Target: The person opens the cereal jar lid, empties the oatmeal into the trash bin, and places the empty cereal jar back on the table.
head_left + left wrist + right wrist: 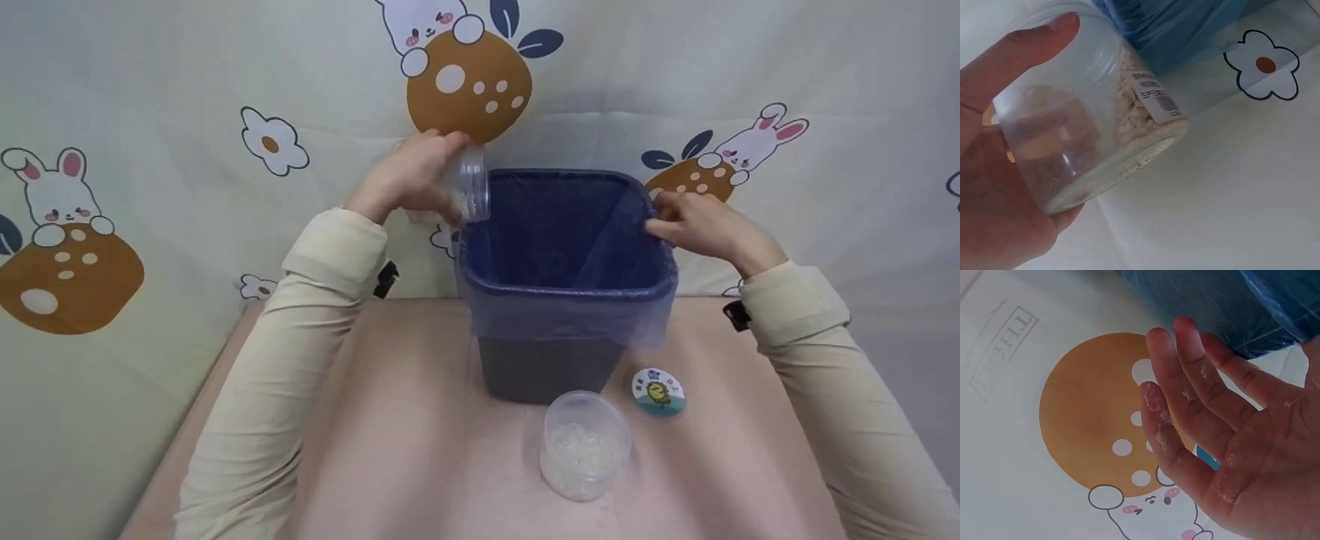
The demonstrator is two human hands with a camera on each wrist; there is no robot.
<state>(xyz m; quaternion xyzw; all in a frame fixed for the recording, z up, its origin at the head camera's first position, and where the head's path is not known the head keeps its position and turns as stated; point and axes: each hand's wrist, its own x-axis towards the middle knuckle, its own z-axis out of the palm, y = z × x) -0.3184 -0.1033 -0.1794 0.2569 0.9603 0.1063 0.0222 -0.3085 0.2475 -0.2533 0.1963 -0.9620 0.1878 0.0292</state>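
Note:
My left hand [416, 176] grips a clear plastic jar [1067, 152], tipped on its side, its mouth toward the left rim of the lined trash can [559, 367]. Beige flakes [1131, 104] lie inside the jar, beside a barcode label. At the opposite rim, my right hand [705, 225] holds the edge of the can between thumb and index finger. Its other fingers [1193, 385] stretch out past the blue liner [1202, 304], with pale crumbs stuck to them. The liner is folded over the rim all round.
A clear tub [585, 450] of whitish pieces stands in front of the can. Right of it lies a round lid [658, 391] with a printed cartoon picture. Pink cloth [405, 435] covers the table, and a patterned curtain [187, 202] hangs close behind.

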